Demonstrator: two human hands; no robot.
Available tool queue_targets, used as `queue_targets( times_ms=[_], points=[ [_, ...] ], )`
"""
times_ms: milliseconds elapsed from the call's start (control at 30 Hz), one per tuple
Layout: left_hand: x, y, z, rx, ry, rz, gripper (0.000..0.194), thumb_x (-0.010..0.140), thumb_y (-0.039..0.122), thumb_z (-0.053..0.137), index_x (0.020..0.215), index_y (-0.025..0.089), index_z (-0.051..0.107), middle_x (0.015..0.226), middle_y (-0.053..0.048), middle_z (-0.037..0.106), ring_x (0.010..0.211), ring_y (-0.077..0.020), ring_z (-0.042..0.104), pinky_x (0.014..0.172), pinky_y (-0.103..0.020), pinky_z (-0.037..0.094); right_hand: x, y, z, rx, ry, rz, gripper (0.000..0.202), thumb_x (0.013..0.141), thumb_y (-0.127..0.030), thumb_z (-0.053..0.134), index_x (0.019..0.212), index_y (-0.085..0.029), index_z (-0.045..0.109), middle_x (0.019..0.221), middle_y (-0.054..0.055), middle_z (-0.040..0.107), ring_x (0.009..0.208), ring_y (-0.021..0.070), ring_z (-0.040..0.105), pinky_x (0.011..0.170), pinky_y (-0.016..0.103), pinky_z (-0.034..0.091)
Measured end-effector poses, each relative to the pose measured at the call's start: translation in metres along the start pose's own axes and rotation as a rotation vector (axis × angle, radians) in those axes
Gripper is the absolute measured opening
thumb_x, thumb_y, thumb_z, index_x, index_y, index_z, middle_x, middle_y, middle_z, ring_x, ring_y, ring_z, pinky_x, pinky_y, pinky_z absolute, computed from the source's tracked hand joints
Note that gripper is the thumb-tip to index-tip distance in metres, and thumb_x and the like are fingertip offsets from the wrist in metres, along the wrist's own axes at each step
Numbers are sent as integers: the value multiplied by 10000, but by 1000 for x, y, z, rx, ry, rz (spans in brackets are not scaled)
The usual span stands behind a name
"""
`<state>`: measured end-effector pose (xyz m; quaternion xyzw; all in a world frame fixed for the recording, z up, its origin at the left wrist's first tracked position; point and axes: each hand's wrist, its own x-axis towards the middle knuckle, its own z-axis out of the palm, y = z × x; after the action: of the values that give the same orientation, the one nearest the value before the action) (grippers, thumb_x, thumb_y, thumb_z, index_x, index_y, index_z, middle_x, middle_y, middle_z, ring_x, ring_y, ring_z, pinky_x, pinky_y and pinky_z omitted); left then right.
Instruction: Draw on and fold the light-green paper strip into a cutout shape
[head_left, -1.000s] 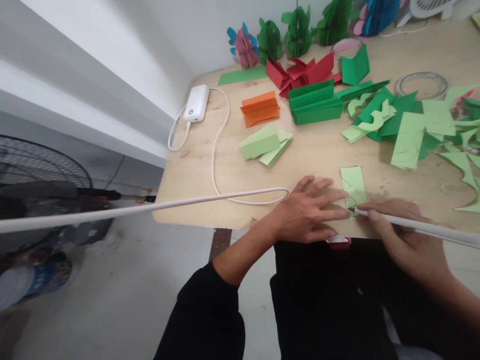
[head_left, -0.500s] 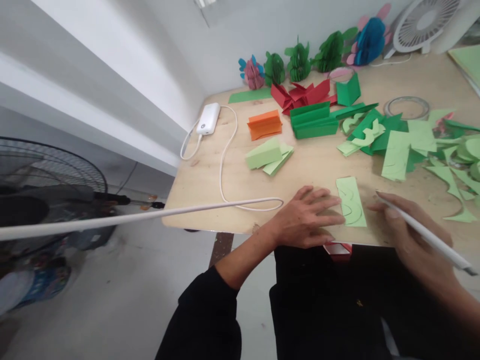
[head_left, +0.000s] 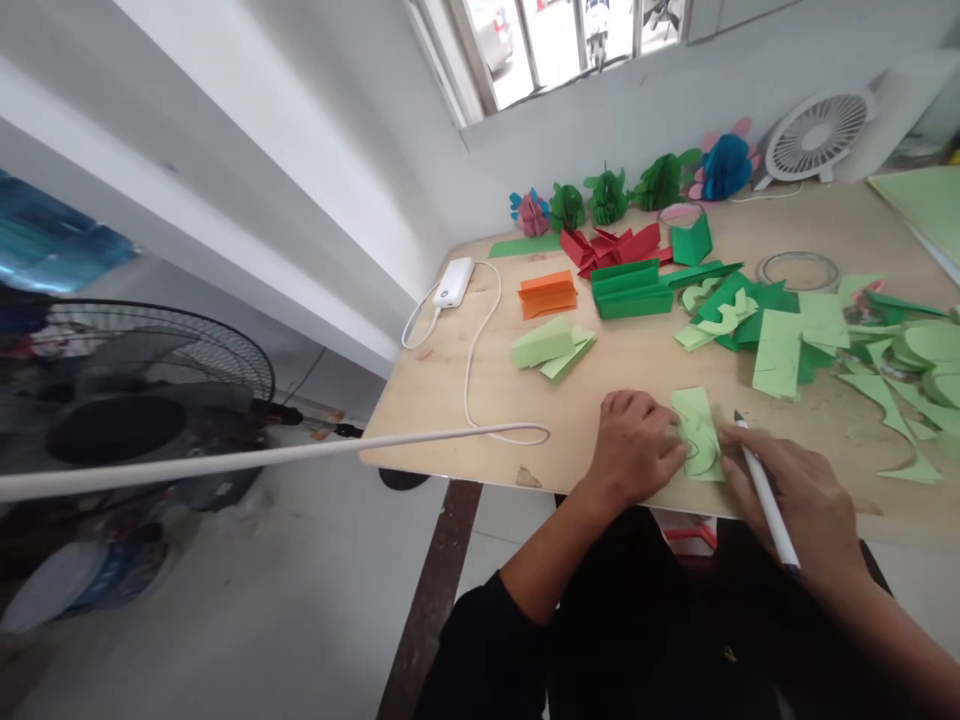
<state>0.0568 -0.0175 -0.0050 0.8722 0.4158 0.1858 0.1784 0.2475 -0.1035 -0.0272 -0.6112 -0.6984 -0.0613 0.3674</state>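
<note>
A light green paper strip point(head_left: 698, 435) with curved pencil-like lines lies near the table's front edge. At its left edge rests my left hand point(head_left: 637, 445), fingers curled together; whether they pinch the paper is too small to tell. My right hand point(head_left: 799, 490) is on the strip's right side, closed around a white pen point(head_left: 769, 505) whose dark tip points up and away from me. Farther right is a light green rectangle point(head_left: 777, 355), also marked with lines. Folded light green papers point(head_left: 544, 343) lie left of the strip, beyond my left hand.
Orange point(head_left: 547, 295), red point(head_left: 611, 248) and green folded papers point(head_left: 632, 290) lie behind. Paper scraps point(head_left: 889, 400) and a tape ring point(head_left: 796, 270) are at right. A white cable point(head_left: 262, 458) crosses the left front edge from a power bank point(head_left: 454, 283). A small fan point(head_left: 817, 135) stands at back.
The view has tilted up, showing a window. My left hand has gone from spread fingers to curled ones. My right hand with the pen has come nearer the strip, and the pen stands steeper.
</note>
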Motion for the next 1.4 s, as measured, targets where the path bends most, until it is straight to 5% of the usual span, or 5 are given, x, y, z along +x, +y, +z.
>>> queue_targets(
  times_ms=[467, 867, 1067, 1400],
  points=[
    [-12, 18, 3, -114, 113, -235, 93, 849, 221, 779, 805, 234, 698, 987, -38, 706, 1091, -271, 614, 1049, -508, 485, 3, -1, 4, -3, 56, -87, 207, 966, -312, 608, 1142, -237, 686, 971, 46, 790, 850, 198, 732, 768, 341, 510],
    [-44, -6, -22, -168, 284, -385, 95, 892, 135, 670, 834, 210, 662, 906, -16, 751, 981, -211, 687, 955, -402, 557, -2, 3, 8, -6, 41, -65, 263, 966, -333, 593, 1188, -227, 686, 1006, 65, 787, 879, 207, 728, 791, 344, 493],
    [-28, -1, -17, -123, 227, -277, 171, 892, 162, 719, 1055, 214, 732, 1032, -35, 761, 1068, -229, 667, 1037, -409, 514, -3, 6, 10, -14, 21, -26, 282, 972, -357, 571, 1191, -238, 702, 1015, 74, 793, 902, 220, 733, 830, 362, 508],
    [-26, 15, 7, -47, 125, -73, 185, 926, 246, 717, 1106, 230, 759, 1196, -50, 730, 1186, -254, 601, 1097, -430, 430, -4, 10, 10, 12, -41, 32, 326, 986, -433, 535, 1189, -240, 702, 1046, 82, 797, 938, 231, 743, 851, 378, 525]
  ],
)
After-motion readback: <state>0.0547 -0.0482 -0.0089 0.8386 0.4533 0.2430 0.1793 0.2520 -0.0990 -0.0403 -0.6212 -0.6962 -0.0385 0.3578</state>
